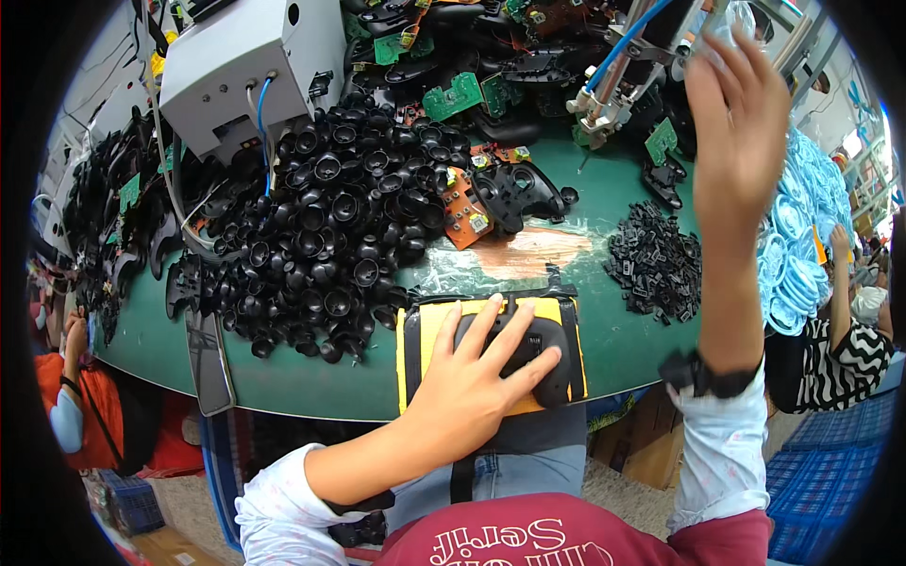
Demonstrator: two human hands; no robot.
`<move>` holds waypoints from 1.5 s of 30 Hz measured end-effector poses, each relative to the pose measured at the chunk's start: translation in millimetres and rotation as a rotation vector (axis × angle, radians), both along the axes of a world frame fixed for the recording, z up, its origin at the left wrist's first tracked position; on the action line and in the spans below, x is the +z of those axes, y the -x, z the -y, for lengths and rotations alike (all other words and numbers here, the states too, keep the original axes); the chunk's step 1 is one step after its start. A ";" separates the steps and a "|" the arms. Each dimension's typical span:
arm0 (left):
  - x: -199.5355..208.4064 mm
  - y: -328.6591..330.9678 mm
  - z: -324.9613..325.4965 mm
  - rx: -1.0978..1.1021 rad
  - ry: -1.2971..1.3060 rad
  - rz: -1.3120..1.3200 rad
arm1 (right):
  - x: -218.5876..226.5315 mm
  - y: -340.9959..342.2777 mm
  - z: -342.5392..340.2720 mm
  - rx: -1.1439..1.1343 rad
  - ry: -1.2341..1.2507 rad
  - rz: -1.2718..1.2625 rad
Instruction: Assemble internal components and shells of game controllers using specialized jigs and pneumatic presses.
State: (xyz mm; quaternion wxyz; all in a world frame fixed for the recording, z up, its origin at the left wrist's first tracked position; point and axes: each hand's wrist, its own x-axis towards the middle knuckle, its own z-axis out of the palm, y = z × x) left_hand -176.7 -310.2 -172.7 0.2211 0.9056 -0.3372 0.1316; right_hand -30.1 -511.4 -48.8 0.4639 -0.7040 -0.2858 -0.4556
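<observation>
An electronics assembly workshop, by the look of it: a green, smooth-topped desk [283, 385] bears heaped black plastic cup-shaped parts [330, 208], bare green circuit boards [453, 97] and a boxy grey metal machine [231, 71], with a black-and-white-striped co-worker [840, 363] nearby.

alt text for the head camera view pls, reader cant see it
A person's left-hand grip spreads over a black plastic gamepad shell on a yellow, black-striped pad at a green table. The right-hand grip is raised, blurred. Farther left sits a heap of small round black plastic caps.
</observation>
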 end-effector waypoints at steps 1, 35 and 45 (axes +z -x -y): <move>-3.8 -1.1 3.6 0.001 -0.070 0.029 | 19.2 -19.8 -2.0 0.014 -0.019 -0.018; -15.6 7.9 -2.2 0.078 0.060 -0.035 | 63.2 80.6 85.7 1.276 0.366 -0.782; -16.5 7.6 -4.1 0.097 0.075 -0.054 | 41.7 109.6 14.5 1.021 0.233 -0.661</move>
